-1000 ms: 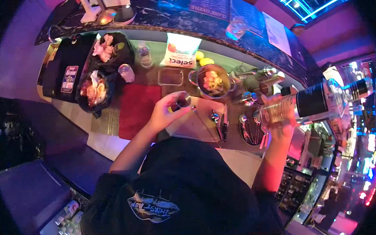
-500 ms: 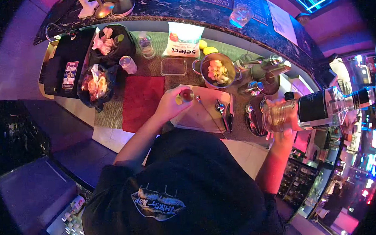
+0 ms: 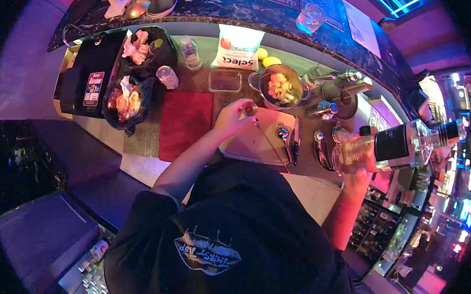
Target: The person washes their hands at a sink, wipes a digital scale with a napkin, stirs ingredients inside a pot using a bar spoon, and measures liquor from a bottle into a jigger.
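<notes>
My left hand grips a small jigger, its round mouth facing up, above the upper part of a pale cutting board. Whether the jigger holds liquid is hard to make out. Off to the right, my right hand is wrapped around the base of a clear glass bottle with a black label. The bottle lies nearly level, its dark neck pointing away to the right, well apart from the jigger. A knife and a metal utensil lie on the board.
A metal pot holds pale cut pieces. Behind it are lemons and a Select bag. Left are a red cloth, a glass container and black-lined bins. Shakers stand right, below the raised counter.
The view has shifted slightly, so the counter items sit a little farther right. Both hands keep their holds on the jigger and the bottle.
</notes>
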A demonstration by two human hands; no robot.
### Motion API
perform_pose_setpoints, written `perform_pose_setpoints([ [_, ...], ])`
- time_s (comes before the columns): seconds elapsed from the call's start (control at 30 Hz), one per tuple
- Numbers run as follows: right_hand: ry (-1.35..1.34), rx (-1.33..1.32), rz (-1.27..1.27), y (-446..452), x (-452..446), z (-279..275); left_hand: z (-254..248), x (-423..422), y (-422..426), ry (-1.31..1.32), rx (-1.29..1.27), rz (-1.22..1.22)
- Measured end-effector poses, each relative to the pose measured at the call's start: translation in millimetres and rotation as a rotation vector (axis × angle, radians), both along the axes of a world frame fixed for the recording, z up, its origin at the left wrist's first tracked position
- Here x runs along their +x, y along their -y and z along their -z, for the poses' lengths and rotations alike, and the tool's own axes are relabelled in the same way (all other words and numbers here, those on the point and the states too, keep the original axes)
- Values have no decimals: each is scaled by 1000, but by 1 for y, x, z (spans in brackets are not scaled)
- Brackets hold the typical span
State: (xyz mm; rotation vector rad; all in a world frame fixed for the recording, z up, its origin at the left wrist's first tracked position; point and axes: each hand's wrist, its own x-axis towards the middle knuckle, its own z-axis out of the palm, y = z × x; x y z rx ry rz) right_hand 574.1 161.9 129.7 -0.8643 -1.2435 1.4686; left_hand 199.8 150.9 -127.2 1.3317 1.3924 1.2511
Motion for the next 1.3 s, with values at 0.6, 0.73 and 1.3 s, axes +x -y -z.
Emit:
perform_pose_setpoints([
  [0.6, -158, 116, -301, -16, 13, 32, -3, -9, -13, 123, -148, 163],
  [0.73, -866, 163, -1140, -69, 25, 131, 21, -11, -13, 6, -167, 173],
  [1.3, -1812, -1303, -794, -27, 120, 128, 2, -153, -109, -1223, -219, 39],
])
